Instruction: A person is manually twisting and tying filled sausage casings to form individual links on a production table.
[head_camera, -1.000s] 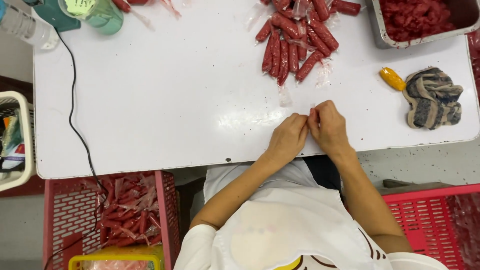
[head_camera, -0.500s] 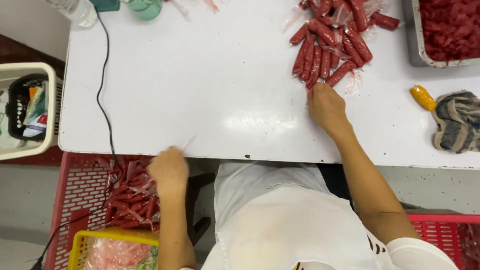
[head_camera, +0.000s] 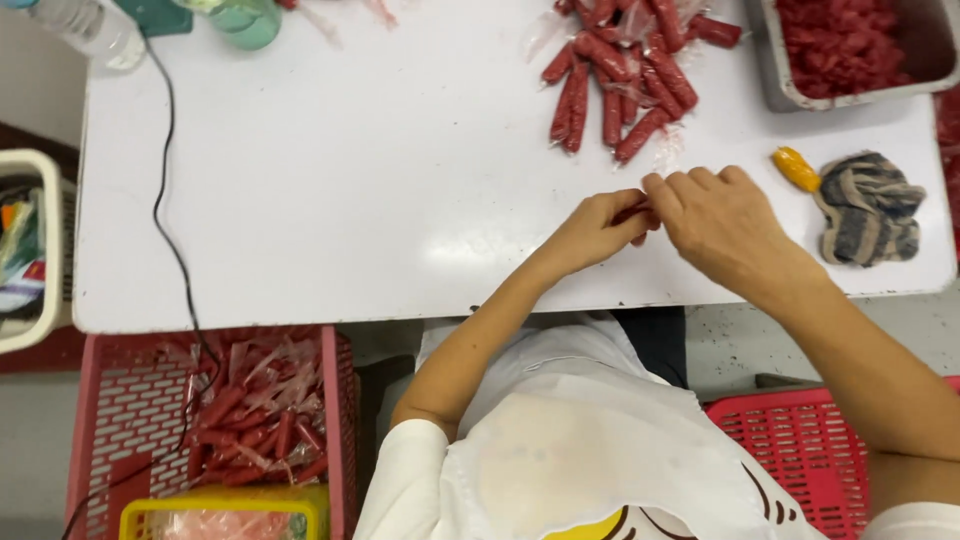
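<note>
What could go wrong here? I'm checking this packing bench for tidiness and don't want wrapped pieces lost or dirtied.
The left hand and right hand pinch one red stick near the table front edge; if it slips, it may fall past the pink crate. The black cable trails off the edge and a forearm could snag it. The striped rag lies close to the loose pile of red sticks.
</note>
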